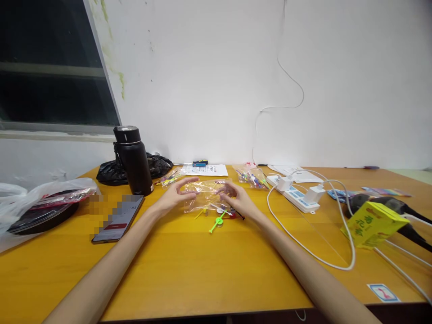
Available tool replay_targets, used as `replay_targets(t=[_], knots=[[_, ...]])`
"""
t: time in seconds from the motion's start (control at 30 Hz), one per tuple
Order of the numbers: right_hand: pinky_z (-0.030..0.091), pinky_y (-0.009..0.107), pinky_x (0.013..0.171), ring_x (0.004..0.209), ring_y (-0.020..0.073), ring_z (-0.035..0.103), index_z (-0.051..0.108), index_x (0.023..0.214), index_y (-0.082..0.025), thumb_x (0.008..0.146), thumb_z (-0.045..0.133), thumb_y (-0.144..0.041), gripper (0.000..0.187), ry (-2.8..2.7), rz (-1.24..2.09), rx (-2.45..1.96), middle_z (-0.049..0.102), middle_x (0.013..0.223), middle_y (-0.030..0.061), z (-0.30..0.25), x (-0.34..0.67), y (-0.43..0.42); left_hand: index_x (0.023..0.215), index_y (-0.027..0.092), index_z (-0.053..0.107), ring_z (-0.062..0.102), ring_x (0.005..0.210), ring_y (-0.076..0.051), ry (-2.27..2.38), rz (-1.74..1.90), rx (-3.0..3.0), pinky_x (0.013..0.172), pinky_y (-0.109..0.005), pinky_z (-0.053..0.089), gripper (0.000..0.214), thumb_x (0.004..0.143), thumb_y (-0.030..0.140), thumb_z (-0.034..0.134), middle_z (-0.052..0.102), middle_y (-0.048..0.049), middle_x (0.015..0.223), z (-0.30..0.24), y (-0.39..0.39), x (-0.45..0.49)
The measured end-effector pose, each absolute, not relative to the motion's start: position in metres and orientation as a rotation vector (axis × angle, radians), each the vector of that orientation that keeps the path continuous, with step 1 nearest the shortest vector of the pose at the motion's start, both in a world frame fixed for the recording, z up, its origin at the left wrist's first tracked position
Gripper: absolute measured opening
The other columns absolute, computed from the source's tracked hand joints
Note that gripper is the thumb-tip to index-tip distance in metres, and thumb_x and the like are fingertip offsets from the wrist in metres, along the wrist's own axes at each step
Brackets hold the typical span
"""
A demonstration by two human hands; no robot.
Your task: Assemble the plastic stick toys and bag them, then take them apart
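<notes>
A clear plastic bag (pixel 206 194) hangs just above the yellow wooden table (pixel 189 261), held between both hands. My left hand (pixel 175 194) pinches the bag's left edge with thumb and forefinger, its other fingers stretched out. My right hand (pixel 236 198) grips the bag's right edge with curled fingers. Under the bag lie small coloured plastic pieces, among them a green stick with a round end (pixel 217 222) and a yellow one (pixel 201 213).
A black flask (pixel 134 159) and a black bag (pixel 114 173) stand at back left, a phone (pixel 118 219) in front of them. A white power strip (pixel 297 194) with chargers and cables, another bag of coloured pieces (pixel 253 177) and a yellow carton (pixel 373 223) lie right.
</notes>
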State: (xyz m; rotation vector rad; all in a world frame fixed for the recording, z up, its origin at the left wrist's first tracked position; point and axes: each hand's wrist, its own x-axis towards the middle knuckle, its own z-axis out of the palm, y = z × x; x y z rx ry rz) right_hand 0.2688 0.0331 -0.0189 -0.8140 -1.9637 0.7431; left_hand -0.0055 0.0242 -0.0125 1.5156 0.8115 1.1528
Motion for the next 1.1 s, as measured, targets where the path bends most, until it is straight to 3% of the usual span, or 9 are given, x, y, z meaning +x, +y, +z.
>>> replay_targets(t=[0.2, 0.33, 0.43, 0.7, 0.9, 1.1], knots=[[0.053, 0.03, 0.075, 0.077, 0.0149, 0.066, 0.062, 0.128, -0.021, 0.093, 0.053, -0.029, 0.037, -1.812, 0.755, -0.874, 0.073, 0.105, 0.0067, -0.021, 0.276, 0.041, 0.123, 0.028, 0.068, 0.067, 0.107, -0.024, 0.977, 1.399, 1.358, 0.09, -0.034, 0.055, 0.057, 0.069, 0.027, 0.084, 0.051, -0.0081, 0.148, -0.015, 0.039, -0.023], [0.053, 0.031, 0.075, 0.075, 0.0147, 0.065, 0.064, 0.123, -0.02, 0.092, 0.051, -0.028, 0.035, -1.793, 0.739, -0.92, 0.072, 0.104, 0.0066, -0.026, 0.279, 0.045, 0.115, 0.024, 0.071, 0.065, 0.102, -0.025, 1.329, 1.578, 1.36, 0.092, -0.037, 0.053, 0.052, 0.064, 0.022, 0.083, 0.066, -0.0081, 0.121, -0.028, 0.053, -0.041], [0.053, 0.031, 0.077, 0.076, 0.015, 0.067, 0.065, 0.122, -0.02, 0.093, 0.05, -0.027, 0.033, -1.815, 0.731, -0.959, 0.072, 0.103, 0.0062, -0.028, 0.278, 0.045, 0.109, 0.022, 0.073, 0.062, 0.106, -0.027, 1.581, 1.577, 1.532, 0.1, -0.042, 0.049, 0.046, 0.064, 0.016, 0.078, 0.066, -0.0071, 0.11, -0.039, 0.062, -0.052], [0.046, 0.035, 0.096, 0.104, 0.0203, 0.064, 0.071, 0.108, -0.019, 0.09, 0.05, -0.016, 0.027, -1.939, 0.461, -1.184, 0.073, 0.11, 0.0076, -0.041, 0.286, 0.055, 0.106, 0.022, 0.07, 0.047, 0.132, -0.028, 1.781, 1.573, 1.672, 0.118, -0.04, 0.032, 0.039, 0.067, 0.015, 0.07, 0.053, -0.0088, 0.13, -0.046, 0.07, -0.053], [0.044, 0.035, 0.091, 0.097, 0.0216, 0.06, 0.073, 0.105, -0.016, 0.088, 0.052, -0.015, 0.027, -2.005, 0.381, -1.381, 0.069, 0.104, 0.0099, -0.054, 0.289, 0.062, 0.115, 0.023, 0.066, 0.056, 0.122, -0.026, 1.841, 1.559, 1.629, 0.115, -0.042, 0.037, 0.044, 0.072, 0.016, 0.067, 0.051, -0.009, 0.131, -0.053, 0.073, -0.049], [0.045, 0.031, 0.085, 0.089, 0.0188, 0.061, 0.072, 0.107, -0.015, 0.093, 0.05, -0.021, 0.027, -2.025, 0.472, -1.334, 0.067, 0.104, 0.0097, -0.052, 0.281, 0.057, 0.119, 0.023, 0.061, 0.04, 0.138, -0.032, 1.96, 1.557, 1.903, 0.118, -0.048, 0.031, 0.044, 0.075, 0.018, 0.067, 0.043, -0.0118, 0.144, -0.041, 0.057, -0.039]])
